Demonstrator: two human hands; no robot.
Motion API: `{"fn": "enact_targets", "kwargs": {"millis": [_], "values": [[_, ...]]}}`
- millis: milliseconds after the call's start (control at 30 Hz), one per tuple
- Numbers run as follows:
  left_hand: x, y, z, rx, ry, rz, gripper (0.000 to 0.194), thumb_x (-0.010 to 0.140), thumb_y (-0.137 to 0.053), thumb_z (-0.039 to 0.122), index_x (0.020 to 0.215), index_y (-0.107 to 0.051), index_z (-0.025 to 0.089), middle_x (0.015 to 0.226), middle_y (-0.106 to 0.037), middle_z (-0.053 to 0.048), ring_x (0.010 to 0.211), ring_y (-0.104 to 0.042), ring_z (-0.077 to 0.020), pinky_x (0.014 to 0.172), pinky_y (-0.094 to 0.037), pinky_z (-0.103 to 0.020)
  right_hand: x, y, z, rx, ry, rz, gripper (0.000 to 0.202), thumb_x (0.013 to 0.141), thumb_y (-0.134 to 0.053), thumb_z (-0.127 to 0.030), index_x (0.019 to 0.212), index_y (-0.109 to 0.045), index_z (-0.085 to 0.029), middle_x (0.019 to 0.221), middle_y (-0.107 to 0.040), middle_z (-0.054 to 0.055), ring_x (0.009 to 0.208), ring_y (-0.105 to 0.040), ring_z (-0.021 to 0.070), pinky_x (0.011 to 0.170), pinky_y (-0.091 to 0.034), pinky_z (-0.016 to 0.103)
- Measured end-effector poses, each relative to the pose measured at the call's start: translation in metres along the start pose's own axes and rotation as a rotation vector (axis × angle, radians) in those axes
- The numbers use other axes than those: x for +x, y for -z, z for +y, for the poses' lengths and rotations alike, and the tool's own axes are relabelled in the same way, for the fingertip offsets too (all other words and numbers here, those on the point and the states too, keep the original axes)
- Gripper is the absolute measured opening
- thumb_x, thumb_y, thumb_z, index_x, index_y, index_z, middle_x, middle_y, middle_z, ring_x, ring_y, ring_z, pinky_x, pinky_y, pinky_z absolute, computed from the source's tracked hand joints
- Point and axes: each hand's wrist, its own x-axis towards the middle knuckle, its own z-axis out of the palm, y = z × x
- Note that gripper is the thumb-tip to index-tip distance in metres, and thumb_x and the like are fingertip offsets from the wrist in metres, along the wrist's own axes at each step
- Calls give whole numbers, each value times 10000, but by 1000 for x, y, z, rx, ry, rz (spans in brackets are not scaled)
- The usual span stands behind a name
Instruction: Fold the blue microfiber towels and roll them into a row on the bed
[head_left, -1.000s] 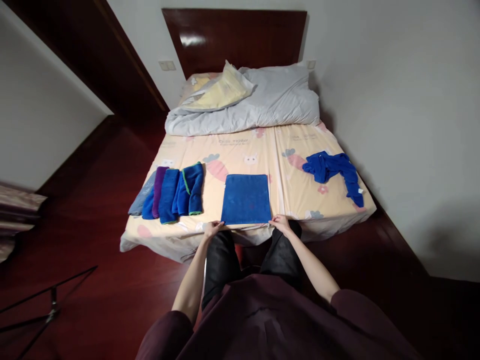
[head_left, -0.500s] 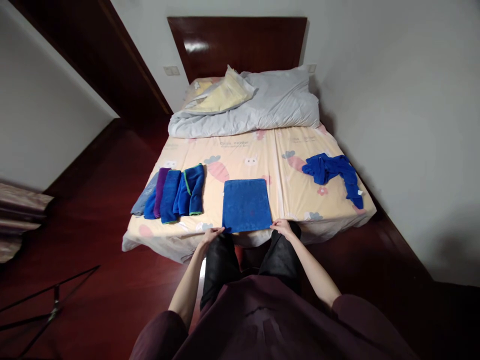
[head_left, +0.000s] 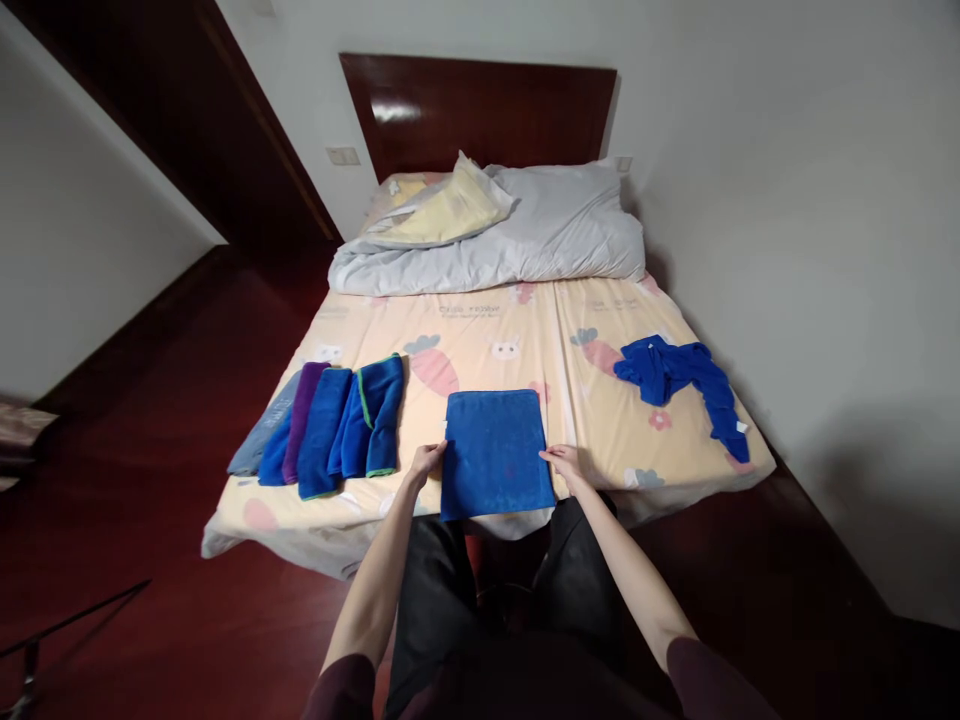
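A blue towel (head_left: 496, 455) lies flat on the bed in front of me, spread into a near square whose front edge reaches the bed's front edge. My left hand (head_left: 428, 462) is at the towel's left side, about halfway up, with its fingers pinched at the edge. Across from it, my right hand (head_left: 562, 463) has its thumb and fingertips together on the right edge. To the left, several folded towels (head_left: 324, 425) in blue, purple and grey-blue overlap in a row. A crumpled blue cloth (head_left: 679, 375) with a white tag lies at the right.
The bed (head_left: 600, 430) has a peach sheet printed with carrots. A grey quilt (head_left: 562, 225) and a pale yellow pillow-like piece (head_left: 457, 205) are heaped by the dark wooden headboard (head_left: 487, 115). Part of a thin black stand (head_left: 75, 615) shows on the floor at lower left.
Both hands have moved from the towel's front corners up along its sides to about the middle. My view has tilted up and come closer to the bed.
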Motion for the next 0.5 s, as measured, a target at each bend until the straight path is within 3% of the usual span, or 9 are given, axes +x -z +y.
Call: {"fn": "enact_targets", "kwargs": {"millis": [133, 267, 367, 500], "values": [[60, -2, 17, 60, -73, 103, 491, 780, -689, 630, 609, -572, 184, 523, -471, 14, 528, -453, -125, 499, -294, -238, 58, -19, -17, 38, 106, 79, 528, 419, -944, -535, 719, -677, -193, 770, -765, 90, 731, -726, 249, 590, -538, 297], [108, -4, 37, 157, -107, 194, 287, 855, -640, 428, 872, -750, 163, 757, -729, -60, 736, -688, -203, 658, -497, -261, 117, -42, -36, 1, 179, 137, 452, 498, -941, -469, 723, -641, -217, 771, -778, 93, 813, -781, 292, 728, -622, 368], [129, -5, 50, 283, -151, 200, 269, 885, -627, 346, 987, -789, 157, 941, -796, -106, 876, -750, -240, 796, -555, -296, 150, -56, -45, -86, 195, 150, 348, 600, -894, -413, 749, -649, -216, 783, -790, 103, 816, -795, 296, 763, -645, 392], [143, -3, 62, 489, -344, 93, 247, 893, -633, 263, 1038, -807, 166, 1066, -808, -114, 1009, -752, -265, 958, -568, -336, 178, -65, -46, -226, 282, 130, 184, 739, -796, -332, 826, -720, -188, 901, -820, 123, 868, -804, 280, 843, -647, 393]]}}
